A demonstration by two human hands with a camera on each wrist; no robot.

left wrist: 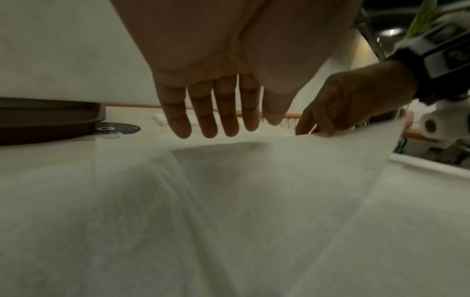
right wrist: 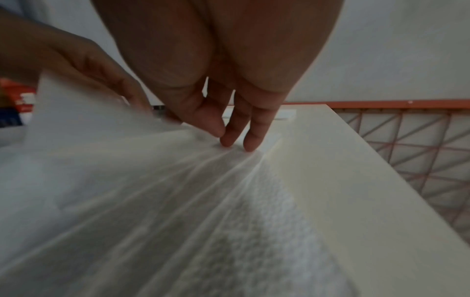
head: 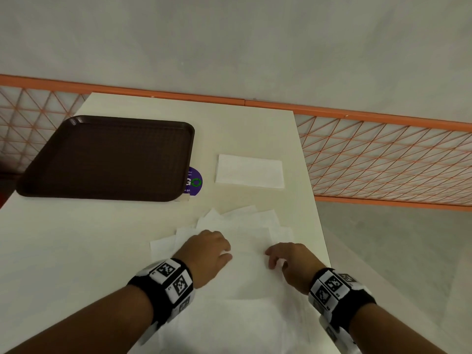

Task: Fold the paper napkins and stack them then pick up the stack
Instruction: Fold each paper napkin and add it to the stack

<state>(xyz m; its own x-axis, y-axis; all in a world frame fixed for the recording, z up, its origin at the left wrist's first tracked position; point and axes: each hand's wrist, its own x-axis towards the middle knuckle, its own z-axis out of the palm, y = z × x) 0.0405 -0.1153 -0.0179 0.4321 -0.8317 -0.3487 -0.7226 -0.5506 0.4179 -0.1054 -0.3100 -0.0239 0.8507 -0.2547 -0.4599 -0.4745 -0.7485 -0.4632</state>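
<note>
A white napkin lies spread on the cream table right in front of me. My right hand pinches its far right edge between thumb and fingers and lifts it; wrinkles fan out from that spot across the napkin. My left hand hovers at the far left edge with straight fingers, holding nothing. Under and beyond my hands lies a loose pile of unfolded napkins. One folded napkin lies flat further back.
A brown tray sits at the back left, beside a purple round sticker. The table's right edge runs close to my right hand. An orange mesh fence stands behind and to the right.
</note>
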